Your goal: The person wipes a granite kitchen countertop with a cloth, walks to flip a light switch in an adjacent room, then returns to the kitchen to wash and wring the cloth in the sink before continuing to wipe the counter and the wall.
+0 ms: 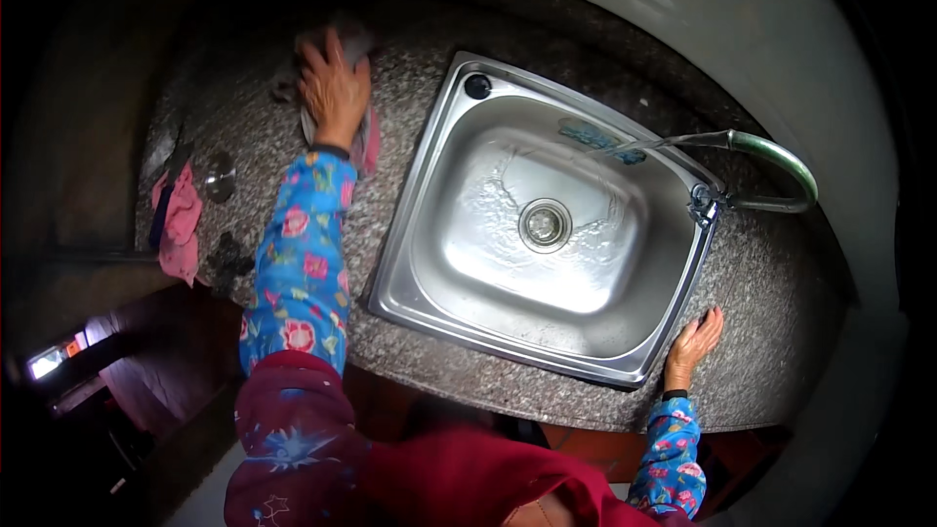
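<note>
With its fingers spread, my left hand [337, 99] presses down on a crumpled cloth [371, 139] on the speckled stone countertop [399, 88], left of the sink. Pink and greyish parts of the cloth show beside and below the hand; the rest is hidden under it. My right hand [694, 345] rests on the counter by the near right corner of the stainless-steel sink [454, 183] and holds nothing. Water runs into the basin from a curved hose [776, 154] attached at the sink's right edge, and spreads around the drain [545, 225].
A pink cloth [181, 223] lies at the counter's left end, beside a dark-handled knife [162, 208]. Close by are a small clear round object [220, 177] and a dark wet patch [228, 256]. A wall curves behind the counter.
</note>
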The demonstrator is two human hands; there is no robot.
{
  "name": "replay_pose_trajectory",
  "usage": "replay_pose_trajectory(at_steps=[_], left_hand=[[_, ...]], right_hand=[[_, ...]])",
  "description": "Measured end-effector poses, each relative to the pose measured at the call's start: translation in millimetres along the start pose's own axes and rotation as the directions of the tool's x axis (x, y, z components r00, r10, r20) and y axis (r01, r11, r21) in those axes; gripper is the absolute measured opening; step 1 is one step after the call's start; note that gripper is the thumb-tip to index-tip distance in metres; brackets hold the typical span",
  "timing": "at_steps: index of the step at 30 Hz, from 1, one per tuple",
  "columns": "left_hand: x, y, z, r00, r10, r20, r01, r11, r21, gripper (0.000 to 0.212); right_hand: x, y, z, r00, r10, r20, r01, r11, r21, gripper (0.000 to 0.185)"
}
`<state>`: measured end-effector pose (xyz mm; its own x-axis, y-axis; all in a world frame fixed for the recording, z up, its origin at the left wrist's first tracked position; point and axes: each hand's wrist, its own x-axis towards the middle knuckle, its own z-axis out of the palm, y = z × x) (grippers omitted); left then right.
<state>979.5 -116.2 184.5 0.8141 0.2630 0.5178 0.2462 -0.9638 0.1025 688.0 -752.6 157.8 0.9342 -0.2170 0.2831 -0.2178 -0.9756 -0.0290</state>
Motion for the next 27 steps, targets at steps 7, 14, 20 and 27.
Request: replay_pose_trajectory(at_steps=[7,14,20,27], left_hand=[[47,76,41,1.0,0.028,-0.004,-0.028,0.997,-0.07,0.035],[15,137,28,0.916,0.398,-0.043,-0.348,0.736,-0.58,0.033],[-19,221,-3,0.693,0.72,-0.015,-0.552,0.518,-0.653,0.041],[-22,149,-16,0.576,0.816,-0.043,-0.715,0.477,-0.511,0.03]], right_hand=[[8,-16,-6,0.999,0.016,0.042,-0.016,1.0,0.012,0.043],[6,-12,-7,0.999,-0.011,0.034,0.011,1.0,0.006,0.043],[7,-3,2,1.0,-0.014,0.016,0.013,0.999,0.048,0.043],[6,-9,-10,0.999,0.011,0.047,-0.013,0.999,0.051,0.043]])
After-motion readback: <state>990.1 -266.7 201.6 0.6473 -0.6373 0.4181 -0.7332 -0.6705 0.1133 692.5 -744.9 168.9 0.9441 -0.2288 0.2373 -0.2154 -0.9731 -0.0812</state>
